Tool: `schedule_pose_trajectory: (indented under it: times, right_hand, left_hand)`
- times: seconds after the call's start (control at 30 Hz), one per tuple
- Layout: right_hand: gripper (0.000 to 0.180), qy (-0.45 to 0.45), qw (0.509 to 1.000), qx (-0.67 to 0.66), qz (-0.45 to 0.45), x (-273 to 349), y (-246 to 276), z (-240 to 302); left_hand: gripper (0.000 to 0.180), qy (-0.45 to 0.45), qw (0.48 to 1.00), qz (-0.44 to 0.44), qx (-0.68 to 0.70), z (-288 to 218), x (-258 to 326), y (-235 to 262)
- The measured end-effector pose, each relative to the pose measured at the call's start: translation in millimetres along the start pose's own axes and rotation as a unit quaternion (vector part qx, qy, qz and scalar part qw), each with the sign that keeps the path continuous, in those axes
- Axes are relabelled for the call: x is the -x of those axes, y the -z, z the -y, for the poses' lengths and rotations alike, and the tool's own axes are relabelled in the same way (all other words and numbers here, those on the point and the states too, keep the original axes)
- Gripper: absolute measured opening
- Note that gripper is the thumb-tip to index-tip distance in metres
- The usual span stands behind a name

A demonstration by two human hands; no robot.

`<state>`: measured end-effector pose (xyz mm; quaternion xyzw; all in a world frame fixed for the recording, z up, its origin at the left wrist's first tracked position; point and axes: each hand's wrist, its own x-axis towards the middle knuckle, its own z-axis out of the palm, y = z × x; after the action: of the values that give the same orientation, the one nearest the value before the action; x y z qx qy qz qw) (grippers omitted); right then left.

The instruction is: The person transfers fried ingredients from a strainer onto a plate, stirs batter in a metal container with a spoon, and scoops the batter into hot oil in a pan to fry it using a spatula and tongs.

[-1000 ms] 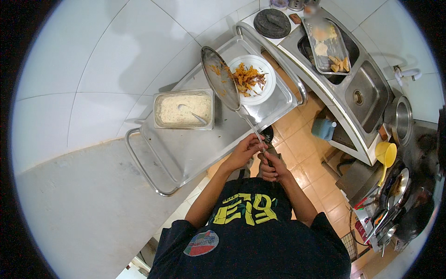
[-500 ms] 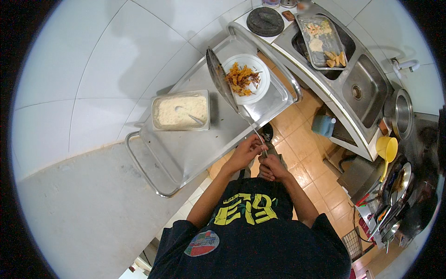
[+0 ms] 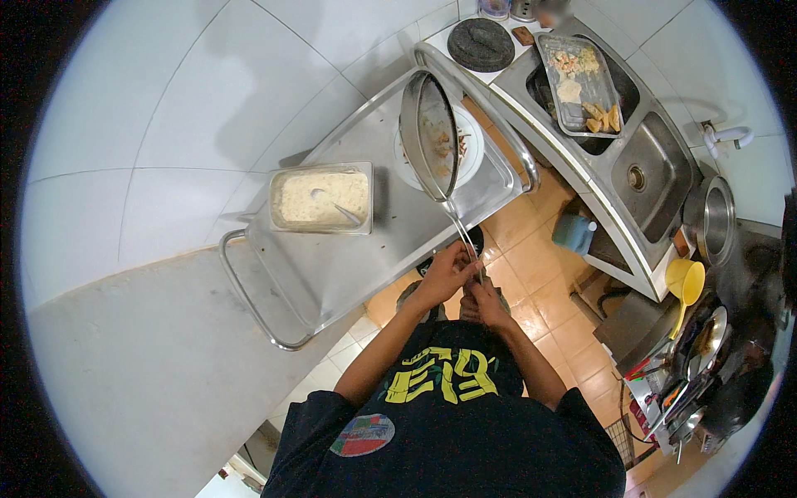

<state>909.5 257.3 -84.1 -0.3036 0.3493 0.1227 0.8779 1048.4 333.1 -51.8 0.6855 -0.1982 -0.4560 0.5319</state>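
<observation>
On the front of the black shirt (image 3: pixel 448 456) there stands large, blocky yellow lettering (image 3: pixel 440 378), which is strongly foreshortened by the steep view from above, and a row of much smaller yellow marks (image 3: pixel 413 358) stands close beside its upper left part. A round patch (image 3: pixel 363 436) in red, green and greyish blue is on the left side of the chest of the same shirt, and its fine details are too small and too blurred to be read as words or numbers.
</observation>
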Motion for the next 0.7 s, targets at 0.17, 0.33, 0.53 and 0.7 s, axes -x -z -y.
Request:
schedule_pose_trajectory:
  times: [0.17,0.33,0.53,0.7]
  right_hand:
    - [0.020,-0.009,0.999,-0.010,0.029,3.6,9.1,2.9]
    - [0.023,0.005,0.991,0.124,-0.051,2.8,2.6,9.9]
    - [0.054,0.335,0.882,0.315,-0.104,-8.1,-3.9,-12.7]
    - [0.076,0.252,0.882,0.397,-0.023,-4.7,4.3,0.0]
  left_hand:
    - [0.035,0.022,0.999,0.016,-0.017,0.0,1.7,-1.0]
    - [0.033,0.009,0.999,0.025,0.034,2.1,1.8,-12.9]
    - [0.022,-0.004,1.000,-0.007,-0.010,-27.9,20.4,-30.6]
    - [0.029,0.043,0.996,-0.076,-0.035,-20.5,24.1,-33.1]
